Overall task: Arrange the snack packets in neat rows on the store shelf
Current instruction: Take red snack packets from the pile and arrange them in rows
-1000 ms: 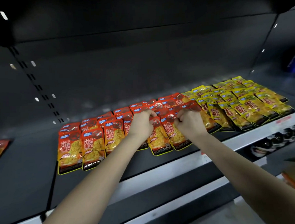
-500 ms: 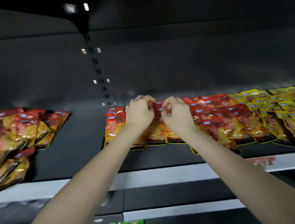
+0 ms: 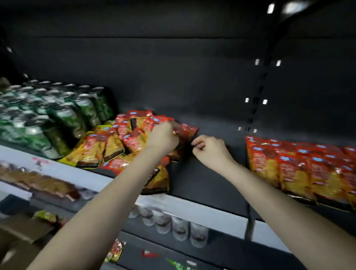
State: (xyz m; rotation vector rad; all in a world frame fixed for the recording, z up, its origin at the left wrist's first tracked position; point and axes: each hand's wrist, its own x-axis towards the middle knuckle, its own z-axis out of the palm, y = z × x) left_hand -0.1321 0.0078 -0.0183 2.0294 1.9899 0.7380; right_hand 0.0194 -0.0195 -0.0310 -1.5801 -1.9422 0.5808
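Red packets [image 3: 130,140] heaped on dark shelf [image 3: 211,174] — left hand [image 3: 163,138] grips one.

The snack packets [image 3: 132,141] are printed red and yellow with blue patches; left of them, cans [image 3: 66,119] are coloured green, silver-topped.

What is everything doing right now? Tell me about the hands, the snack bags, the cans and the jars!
jumbled packets: heaped, overlapping, not in rows.
lined-up packets: flat, in neat overlapping rows.
left hand: grips one of the jumbled packets.
right hand: fingers curled, holds nothing, above the shelf.
green cans: upright, packed together.
jars: upright in a row, blurred.
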